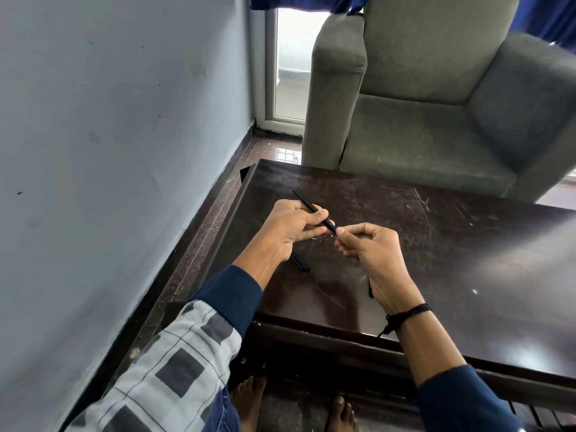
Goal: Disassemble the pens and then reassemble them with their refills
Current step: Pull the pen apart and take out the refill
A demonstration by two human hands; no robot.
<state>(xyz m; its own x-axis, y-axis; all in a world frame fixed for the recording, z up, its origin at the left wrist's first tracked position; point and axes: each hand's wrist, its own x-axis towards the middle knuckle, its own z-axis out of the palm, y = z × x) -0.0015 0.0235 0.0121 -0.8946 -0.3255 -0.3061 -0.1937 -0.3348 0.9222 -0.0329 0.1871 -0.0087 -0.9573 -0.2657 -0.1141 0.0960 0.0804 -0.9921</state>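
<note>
The person holds a slim black pen (314,212) in the air above the dark wooden table (467,244), over its left part and somewhat nearer the near edge than the far one. The left hand (293,229) is closed around the middle of the barrel. The right hand (364,244) is closed too, its fingertips (341,233) pinching the pen's near end. Whether a tip or a refill is what it pinches cannot be told.

The step looks like pulling or twisting the end piece off the barrel. To do it well, the left hand should keep the barrel fixed while the right turns or draws straight along the pen's own line, not bending sideways, since a thin refill would kink easily.

The pen's long axis runs diagonally: its free end points toward the table's far left corner and rises slightly, its gripped end toward the right hand.

Another black piece (300,264) lies on the table just below the left wrist, and a further dark piece (371,289) shows beside the right wrist.
</note>
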